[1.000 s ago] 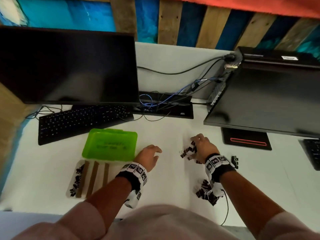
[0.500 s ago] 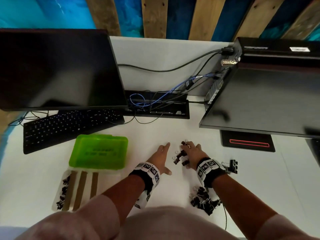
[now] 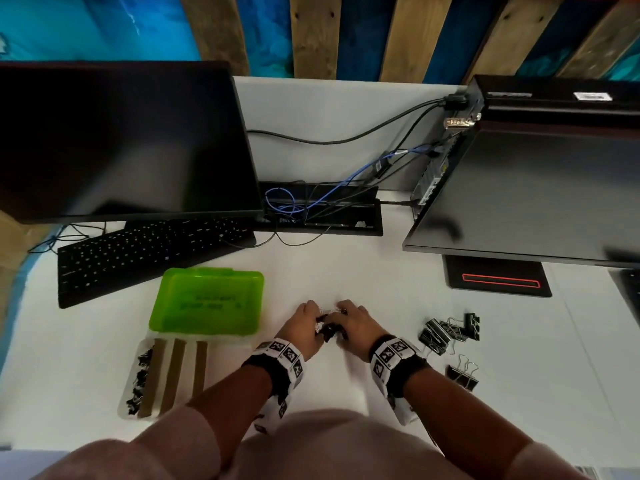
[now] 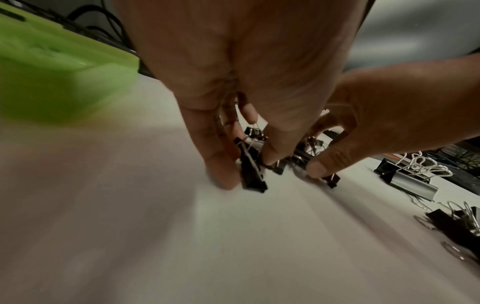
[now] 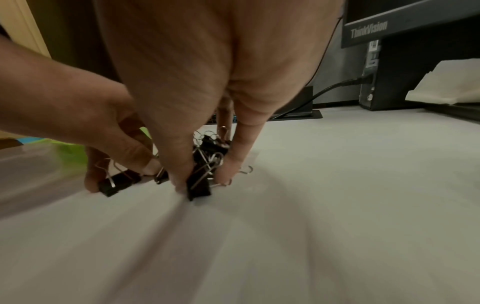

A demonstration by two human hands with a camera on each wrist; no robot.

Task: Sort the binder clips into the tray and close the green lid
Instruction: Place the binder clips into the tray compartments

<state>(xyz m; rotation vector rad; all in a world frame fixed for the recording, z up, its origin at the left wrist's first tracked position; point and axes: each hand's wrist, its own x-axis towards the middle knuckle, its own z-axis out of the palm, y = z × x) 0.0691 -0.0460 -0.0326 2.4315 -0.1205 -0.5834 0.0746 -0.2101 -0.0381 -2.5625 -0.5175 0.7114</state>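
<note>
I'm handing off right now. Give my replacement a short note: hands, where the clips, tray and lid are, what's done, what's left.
Left hand: grip pinching a small black clip from the cluster.
Right hand: fingers curled round the same cluster of small clips on the desk.
Tray: left of the hands; its leftmost compartment holds small clips, the others look empty.
Green lid: open, lying behind the tray.
Larger clips: loose to the right of the right hand.
Done: some small clips sorted.
Left: move the cluster and larger clips into the tray, then close the lid.

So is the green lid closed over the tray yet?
No, the green lid lies open behind the tray, whose compartments show.
</note>
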